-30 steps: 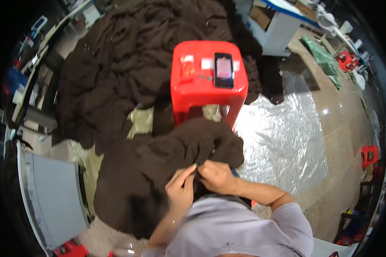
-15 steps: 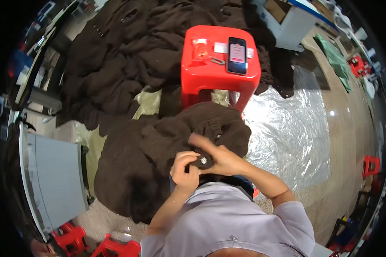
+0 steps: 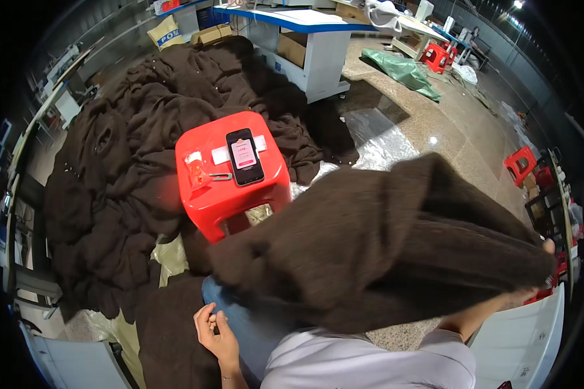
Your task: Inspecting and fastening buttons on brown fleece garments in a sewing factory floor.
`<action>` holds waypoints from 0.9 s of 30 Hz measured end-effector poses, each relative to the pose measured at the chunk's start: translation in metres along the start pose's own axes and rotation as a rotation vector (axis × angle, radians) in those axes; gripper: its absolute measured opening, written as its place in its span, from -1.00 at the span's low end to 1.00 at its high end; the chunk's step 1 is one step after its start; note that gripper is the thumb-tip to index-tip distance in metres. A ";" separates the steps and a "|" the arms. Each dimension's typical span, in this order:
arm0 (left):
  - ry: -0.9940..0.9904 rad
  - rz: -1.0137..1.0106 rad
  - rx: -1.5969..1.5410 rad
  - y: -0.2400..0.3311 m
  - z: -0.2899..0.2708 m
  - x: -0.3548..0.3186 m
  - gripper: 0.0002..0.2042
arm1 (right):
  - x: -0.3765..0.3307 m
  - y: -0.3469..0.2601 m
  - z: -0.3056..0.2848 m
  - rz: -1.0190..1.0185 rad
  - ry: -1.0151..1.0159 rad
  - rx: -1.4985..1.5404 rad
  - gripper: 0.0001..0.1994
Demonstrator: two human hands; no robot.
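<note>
Brown knit garment [image 3: 383,246] swung out to person's right by right hand [image 3: 549,247] gripping its far edge, left hand [image 3: 215,327] empty, fingers loosely curled, near lap w/ red stool [image 3: 230,188] in front.

Fuzzy matt brown knit garment [image 3: 383,253], glossy red plastic stool [image 3: 230,194], crinkled shiny plastic sheet [image 3: 376,139]

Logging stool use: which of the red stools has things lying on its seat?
The nearest red stool, beside the dark garment pile; a phone lies on it. The far ones look bare.

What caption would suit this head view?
Right hand swings a brown garment aside; left hand rests empty near a red stool holding a phone.
</note>
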State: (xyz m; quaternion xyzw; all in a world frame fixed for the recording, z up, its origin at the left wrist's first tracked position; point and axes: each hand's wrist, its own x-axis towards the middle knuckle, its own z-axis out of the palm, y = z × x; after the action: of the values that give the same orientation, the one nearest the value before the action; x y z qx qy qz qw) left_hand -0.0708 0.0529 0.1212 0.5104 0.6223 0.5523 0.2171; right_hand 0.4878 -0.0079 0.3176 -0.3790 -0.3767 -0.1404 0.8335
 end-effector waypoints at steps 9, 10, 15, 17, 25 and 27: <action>-0.071 0.005 0.034 0.011 0.018 0.006 -0.94 | -0.021 0.079 0.107 0.518 -0.699 -0.360 -0.48; -0.094 -0.006 0.081 0.011 0.016 0.003 -0.95 | -0.034 0.117 0.125 0.555 -0.677 -0.385 -0.44; -0.093 -0.087 0.186 0.006 0.006 -0.003 -0.93 | -0.025 0.296 0.207 0.697 -0.629 -0.719 -0.60; -0.057 -0.096 0.202 -0.001 -0.001 -0.008 -0.93 | 0.003 0.352 0.229 0.532 -0.508 -0.737 -0.63; -0.015 -0.176 0.190 -0.004 0.005 -0.020 -0.93 | 0.047 0.341 0.319 0.473 -0.313 0.205 -0.81; -0.049 -0.142 0.221 -0.006 0.009 -0.019 -0.93 | 0.026 0.325 0.321 0.595 -0.437 0.123 -0.73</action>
State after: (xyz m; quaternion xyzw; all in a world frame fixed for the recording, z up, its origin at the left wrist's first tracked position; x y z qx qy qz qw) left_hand -0.0582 0.0417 0.1073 0.4989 0.7085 0.4512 0.2134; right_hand 0.5069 0.4494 0.3036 -0.4423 -0.4266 0.2150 0.7590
